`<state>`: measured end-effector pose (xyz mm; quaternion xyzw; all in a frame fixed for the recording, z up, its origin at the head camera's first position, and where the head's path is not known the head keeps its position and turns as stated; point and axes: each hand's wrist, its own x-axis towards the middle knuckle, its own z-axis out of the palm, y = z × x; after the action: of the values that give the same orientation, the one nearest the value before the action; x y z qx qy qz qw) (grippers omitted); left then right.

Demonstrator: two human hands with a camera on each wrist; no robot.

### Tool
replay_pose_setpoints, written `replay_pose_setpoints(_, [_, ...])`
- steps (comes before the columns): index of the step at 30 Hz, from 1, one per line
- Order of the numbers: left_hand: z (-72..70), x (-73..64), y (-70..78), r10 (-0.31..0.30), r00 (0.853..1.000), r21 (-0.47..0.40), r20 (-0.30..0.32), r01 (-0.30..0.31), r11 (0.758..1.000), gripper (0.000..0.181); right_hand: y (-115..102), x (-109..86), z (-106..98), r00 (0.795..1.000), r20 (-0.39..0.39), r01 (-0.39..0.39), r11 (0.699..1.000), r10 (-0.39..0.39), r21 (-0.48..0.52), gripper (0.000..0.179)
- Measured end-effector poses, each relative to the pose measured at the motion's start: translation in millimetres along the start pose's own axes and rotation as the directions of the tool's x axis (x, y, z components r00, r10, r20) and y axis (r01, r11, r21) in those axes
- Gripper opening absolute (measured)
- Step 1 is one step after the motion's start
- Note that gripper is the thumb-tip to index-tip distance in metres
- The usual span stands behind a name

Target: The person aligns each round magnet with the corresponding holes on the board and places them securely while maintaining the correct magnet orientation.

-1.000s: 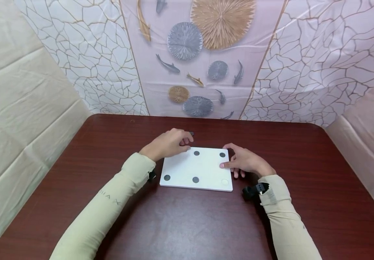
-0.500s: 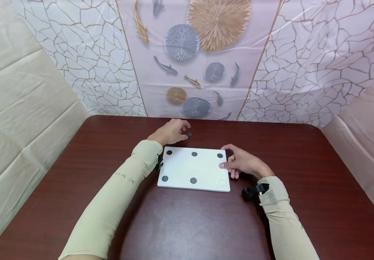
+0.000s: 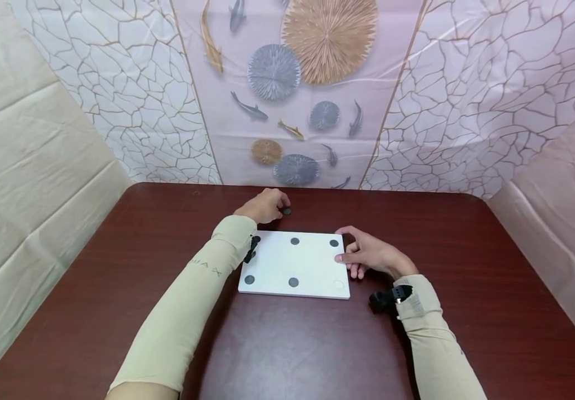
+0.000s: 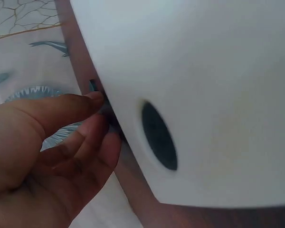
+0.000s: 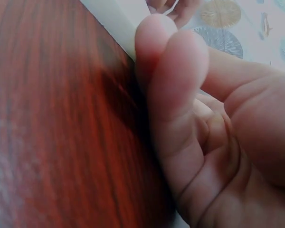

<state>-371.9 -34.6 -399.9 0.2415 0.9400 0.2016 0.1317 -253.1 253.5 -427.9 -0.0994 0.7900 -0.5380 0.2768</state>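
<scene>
You saw one white board (image 3: 294, 264), five dark discs (image 3: 293, 282) set in it, one loose disc (image 3: 286, 211), two hands (image 3: 367, 254).

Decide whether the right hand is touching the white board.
Touching: the head view shows the right hand with its thumb lying on the white board at its right edge.
</scene>
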Motion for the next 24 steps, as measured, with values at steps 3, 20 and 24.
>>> replay_pose_setpoints(3, [2.8,2.4,-2.8,0.003,1.0,0.012,-0.01,-0.003,1.0,0.032,0.9,1.9,1.2,1.0,0.001,-0.003,1.0,0.003,-0.003,0.069])
replay_pose_setpoints(20, [2.2,8.2,4.8,0.038,0.999,0.117,-0.007,-0.036,0.992,0.017,1.1,0.8,-1.2,1.0,-0.011,-0.008,1.0,0.008,-0.005,0.071])
replay_pose_setpoints(24, [2.0,5.8,7.6,0.031,0.999,0.187,0.033,-0.037,0.982,0.02,1.7,3.5,-1.4,1.0,-0.015,-0.011,1.0,0.011,-0.009,0.07])
